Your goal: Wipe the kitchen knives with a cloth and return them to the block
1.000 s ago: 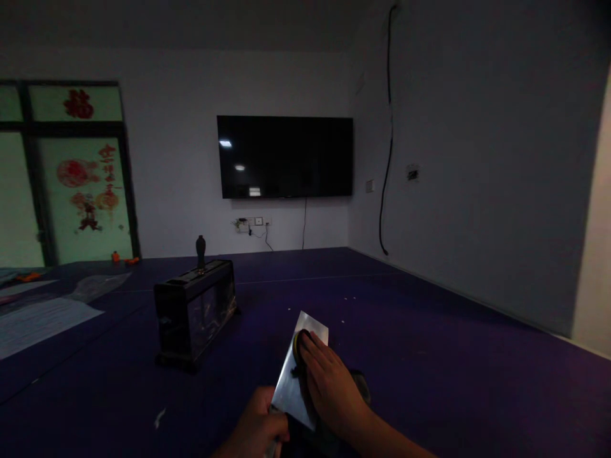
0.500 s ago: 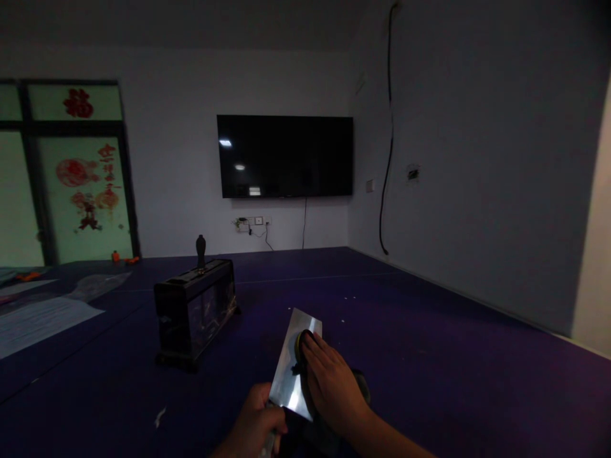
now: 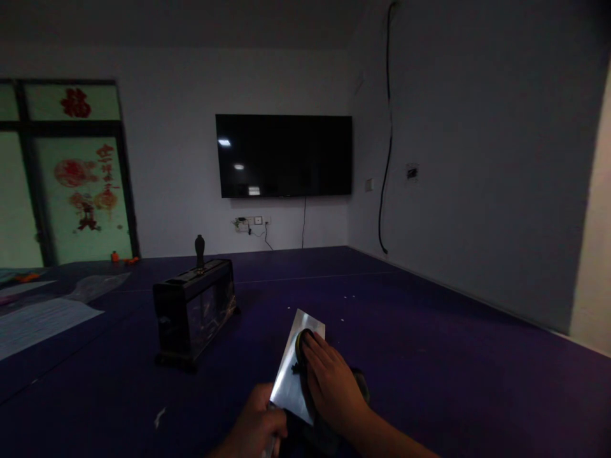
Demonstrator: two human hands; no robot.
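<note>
A cleaver (image 3: pixel 292 381) with a broad, shiny rectangular blade points away from me, tilted to the right. My left hand (image 3: pixel 262 420) is closed round its handle at the bottom of the view. Against the right part of the blade lies a dark, rounded pad (image 3: pixel 301 346) with a yellowish edge. My right hand (image 3: pixel 331 375) grips this pad, fingers together over it, and covers most of it. Something dark and greenish (image 3: pixel 360 383) shows behind the right hand; I cannot make out what it is.
A black knife block (image 3: pixel 195 312) with a dark handle (image 3: pixel 200 250) sticking up stands left on the purple surface (image 3: pixel 453 369). Papers (image 3: pixel 48 321) and clear plastic (image 3: pixel 98 286) lie far left. A television (image 3: pixel 286 156) and a hanging black cable (image 3: pixel 389 127) are on the walls.
The cleaver's blade has shifted slightly to the right and its shine has moved. The right hand and pad have stayed nearly in place on it.
</note>
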